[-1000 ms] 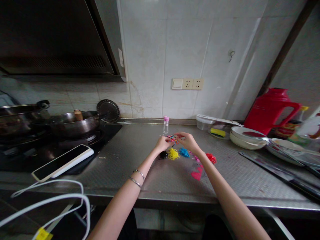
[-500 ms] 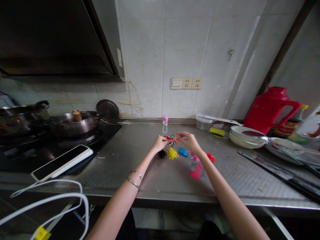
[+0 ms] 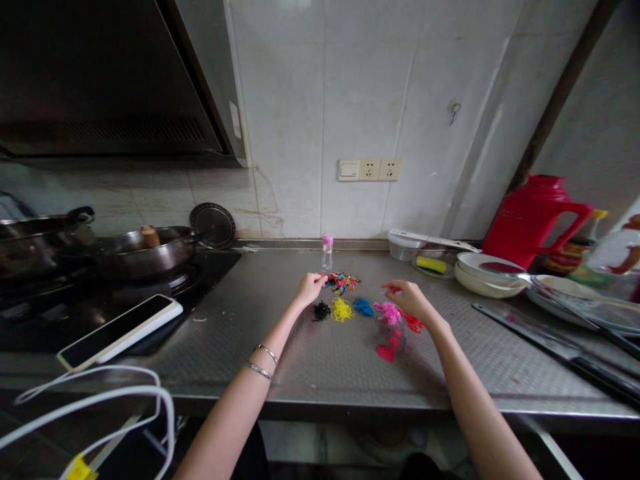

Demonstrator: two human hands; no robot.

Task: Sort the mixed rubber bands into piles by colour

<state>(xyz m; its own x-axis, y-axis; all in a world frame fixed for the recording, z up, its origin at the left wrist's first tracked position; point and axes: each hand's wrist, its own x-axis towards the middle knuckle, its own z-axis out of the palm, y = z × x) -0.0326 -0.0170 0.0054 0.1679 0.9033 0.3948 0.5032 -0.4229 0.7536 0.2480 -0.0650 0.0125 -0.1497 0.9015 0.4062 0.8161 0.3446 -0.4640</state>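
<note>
Head view: mixed heap of small coloured bands spread on a metal counter

At the centre of the frame, the left edge of the mixed heap was met by the fingertips of the left hand. Its fingers were drawn close together; how tightly they were closed, and whether any band was gripped, could not be told. Right of centre, the right hand was held with its fingers curled, above the counter and well apart from the mixed heap; the gap at its fingertips and anything held there were too small to make out.

Just below the mixed heap, a black heap, a yellow heap and a blue heap were set in a row. Nearest the right hand, a pink heap and a red heap were seen. Under these, a clear packet with pink hearts was laid flat. Behind the mixed heap, a pink-capped bottle was stood upright. At lower left, a white-edged phone was propped at the hob's edge.
</note>
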